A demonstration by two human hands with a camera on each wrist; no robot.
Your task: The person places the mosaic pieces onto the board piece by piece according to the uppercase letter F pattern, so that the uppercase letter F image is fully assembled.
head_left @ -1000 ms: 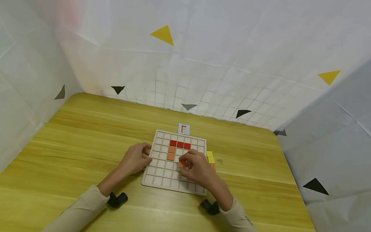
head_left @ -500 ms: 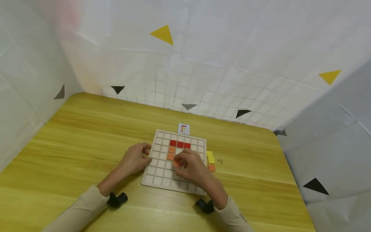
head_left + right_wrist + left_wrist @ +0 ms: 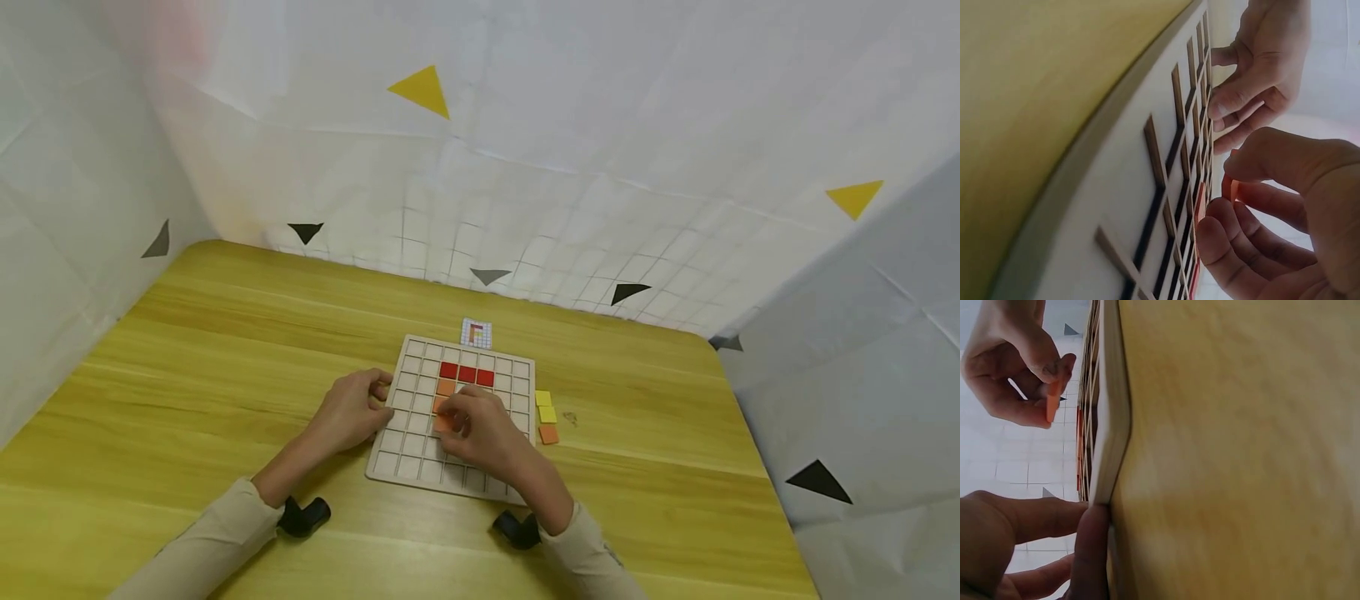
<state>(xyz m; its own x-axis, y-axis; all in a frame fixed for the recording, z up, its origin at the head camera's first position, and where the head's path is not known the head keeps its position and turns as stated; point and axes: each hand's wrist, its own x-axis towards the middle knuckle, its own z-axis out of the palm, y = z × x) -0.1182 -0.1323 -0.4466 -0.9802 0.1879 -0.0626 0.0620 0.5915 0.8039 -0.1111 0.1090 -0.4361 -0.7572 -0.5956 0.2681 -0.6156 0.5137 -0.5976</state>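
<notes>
Right hand (image 3: pixel 486 429) shifted left, orange tile (image 3: pixel 443 423) pinched, gridded board (image 3: pixel 411 445) unmoved

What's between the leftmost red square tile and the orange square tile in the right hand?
Two orange square tiles in a column, shown in the head view.

Wood-grained table (image 3: pixel 637 400), creased white sheeting (image 3: pixel 600 100), yellow triangles (image 3: pixel 425 90), black triangles (image 3: pixel 820 482)
</notes>
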